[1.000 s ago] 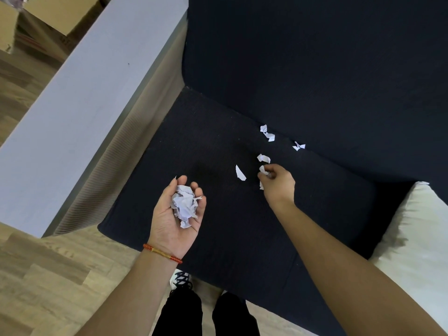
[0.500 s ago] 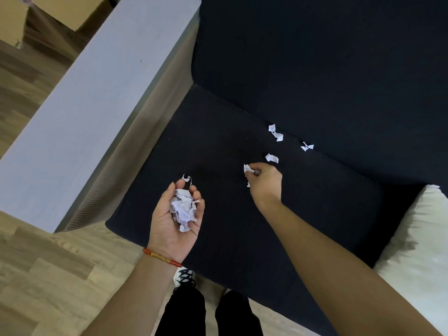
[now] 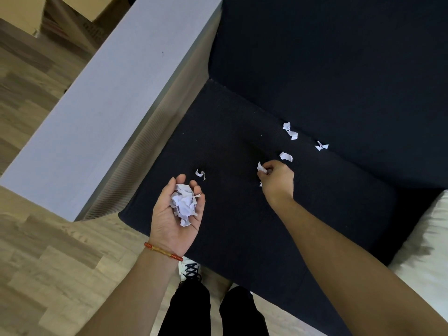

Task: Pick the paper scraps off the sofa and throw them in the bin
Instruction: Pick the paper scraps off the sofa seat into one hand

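My left hand (image 3: 177, 214) is cupped palm-up over the front of the dark sofa seat (image 3: 230, 132) and holds a wad of crumpled white paper scraps (image 3: 183, 202). My right hand (image 3: 276, 177) is pinched shut on a small white scrap (image 3: 261, 168) at the seat's middle. Loose scraps lie on the seat: one (image 3: 200, 173) just beyond my left fingertips, one (image 3: 286, 156) just past my right hand, a twisted one (image 3: 290, 131) near the backrest seam, and another (image 3: 321, 146) to its right. No bin is in view.
A grey sofa armrest (image 3: 101, 105) runs along the left. A white cushion (image 3: 426, 251) lies at the right edge. Wooden floor (image 3: 48, 263) and cardboard boxes (image 3: 72, 13) are at the left. My legs and a shoe (image 3: 190, 272) stand at the sofa's front.
My right hand moved left from one scrap to another and closed on it. A small scrap now shows beyond my left fingertips. The left hand stays cupped around its wad.
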Demonstrator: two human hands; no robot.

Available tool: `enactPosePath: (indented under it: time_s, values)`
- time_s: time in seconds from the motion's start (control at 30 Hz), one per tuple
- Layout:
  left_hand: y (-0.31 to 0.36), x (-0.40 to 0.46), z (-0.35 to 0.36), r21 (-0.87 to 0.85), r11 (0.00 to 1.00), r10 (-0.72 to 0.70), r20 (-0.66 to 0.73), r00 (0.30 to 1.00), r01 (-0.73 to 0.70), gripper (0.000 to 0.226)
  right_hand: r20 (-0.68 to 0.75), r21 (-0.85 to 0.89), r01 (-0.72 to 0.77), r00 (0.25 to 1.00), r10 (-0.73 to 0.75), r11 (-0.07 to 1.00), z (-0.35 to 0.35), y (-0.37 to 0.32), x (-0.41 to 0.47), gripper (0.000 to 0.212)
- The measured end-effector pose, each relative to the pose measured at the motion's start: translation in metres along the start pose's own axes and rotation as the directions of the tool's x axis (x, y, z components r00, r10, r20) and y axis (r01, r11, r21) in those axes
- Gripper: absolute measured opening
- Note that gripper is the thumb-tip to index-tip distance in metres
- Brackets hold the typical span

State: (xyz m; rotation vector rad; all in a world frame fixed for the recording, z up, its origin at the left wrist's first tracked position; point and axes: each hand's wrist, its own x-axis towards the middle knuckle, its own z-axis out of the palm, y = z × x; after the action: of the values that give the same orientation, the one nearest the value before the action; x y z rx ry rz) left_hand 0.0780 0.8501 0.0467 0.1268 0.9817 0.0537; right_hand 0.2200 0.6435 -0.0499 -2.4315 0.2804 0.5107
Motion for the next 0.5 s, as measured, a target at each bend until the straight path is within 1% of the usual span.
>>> enactPosePath:
  time_s: [0.13,0.23,0.37,0.5]
  values:
    - [0.003,0.0,-0.004,0.0,1.0,-0.001,0.001,1.0,0.001,0.031,0.021,-0.036,-0.006,1.0,0.007,0.999,-0.002,-0.003,0.003,0.006]
    - [0.004,-0.001,-0.005,0.005,1.0,-0.002,0.001,1.0,0.002,0.029,0.058,-0.038,-0.055,0.997,0.057,0.998,-0.002,-0.006,0.008,0.011]
    - [0.006,0.0,-0.007,0.013,1.0,0.015,-0.017,1.0,-0.015,0.028,0.105,-0.02,-0.105,0.989,0.107,0.994,-0.005,-0.016,0.003,0.012]
    - [0.007,0.001,-0.007,0.018,0.999,0.032,-0.037,0.999,-0.032,0.024,0.117,0.179,-0.133,0.987,0.113,0.975,-0.011,-0.033,-0.025,0.005]
